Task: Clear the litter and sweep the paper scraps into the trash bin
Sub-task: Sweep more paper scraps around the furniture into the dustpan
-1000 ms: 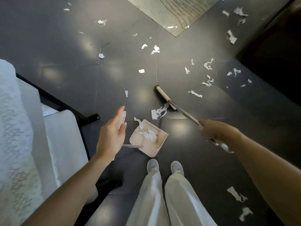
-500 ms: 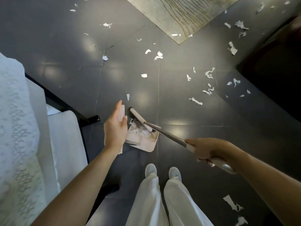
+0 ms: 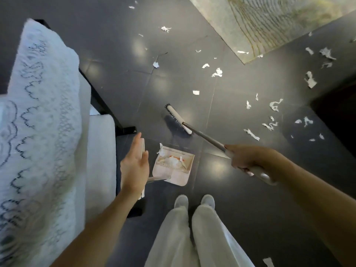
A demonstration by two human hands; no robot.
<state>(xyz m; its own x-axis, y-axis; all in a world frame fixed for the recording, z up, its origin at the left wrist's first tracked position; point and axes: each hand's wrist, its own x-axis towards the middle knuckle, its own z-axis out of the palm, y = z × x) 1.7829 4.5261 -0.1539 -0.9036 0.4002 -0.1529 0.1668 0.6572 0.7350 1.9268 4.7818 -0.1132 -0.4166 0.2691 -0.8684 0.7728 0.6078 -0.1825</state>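
Note:
A beige dustpan (image 3: 174,177) stands on the dark floor in front of my feet, with white paper scraps and an orange bit (image 3: 172,160) lying in it. My left hand (image 3: 134,166) holds the top of the dustpan's long white handle (image 3: 143,146) between thumb and fingers. My right hand (image 3: 248,158) grips the grey broom handle (image 3: 204,136). The broom head (image 3: 178,119) rests on the floor just beyond the pan, apart from it. Several loose paper scraps (image 3: 251,134) lie to the right and further ahead.
White furniture with a lace cover (image 3: 38,112) fills the left side, its dark frame beside the pan. A pale rug (image 3: 269,26) lies ahead to the right, and dark furniture (image 3: 339,116) stands at the right. More scraps (image 3: 267,262) lie behind my right foot.
Half a second ago the broom head was pushing scraps at the dustpan's mouth. It has since moved away from me onto the floor beyond the pan. The scraps now lie inside.

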